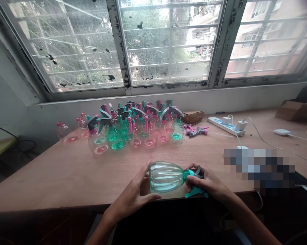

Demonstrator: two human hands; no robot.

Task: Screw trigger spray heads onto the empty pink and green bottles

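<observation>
A clear teal spray bottle (166, 177) lies on its side at the near edge of the wooden table (66, 170), its base pointing left. My left hand (134, 195) wraps around the bottle's base end. My right hand (208, 183) is closed around the teal and grey trigger head (195, 183) at the bottle's neck. Both hands hold the same bottle just above the table edge.
Several assembled teal and pink spray bottles (133, 126) stand in a cluster at the back by the window. Loose trigger heads (195, 131) lie to their right, then a white power strip (226, 125) with chargers and cables. A cardboard box (292, 109) sits far right.
</observation>
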